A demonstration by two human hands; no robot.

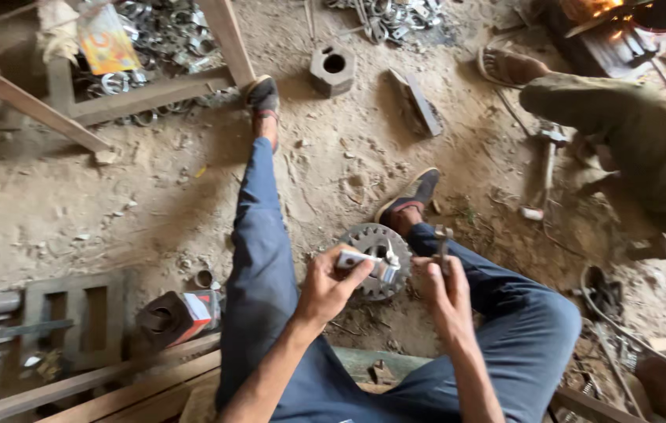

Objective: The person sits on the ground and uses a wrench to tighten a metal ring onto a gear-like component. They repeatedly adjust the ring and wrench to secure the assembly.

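Down between our knees, our left hand [331, 283] is curled tight round a short silvery metal tool [368, 262], thumb on top, its bright tip poking out toward the right. Our right hand [444, 288] is closed round a small dark metal piece [443, 243] that sticks up above the fingers; we cannot tell what kind of part it is. Both hands sit just above a toothed metal sprocket [371, 235] lying on the dirt floor [153, 196], near our right shoe [411, 196]. Our left leg in blue jeans [258, 235] stretches out, its shoe [262, 95] touching a wooden frame [153, 94] with shiny metal rings [153, 31] piled behind it. To the left, a dark cylinder with a red-and-white wrapper [180, 315] lies beside a grey slotted block [74, 317]. Further up, a grey block with a round hole [331, 69] rests on the dirt. At the right edge, another person in olive trousers [631, 125] crouches, sandalled foot [505, 66] planted, well apart from us.
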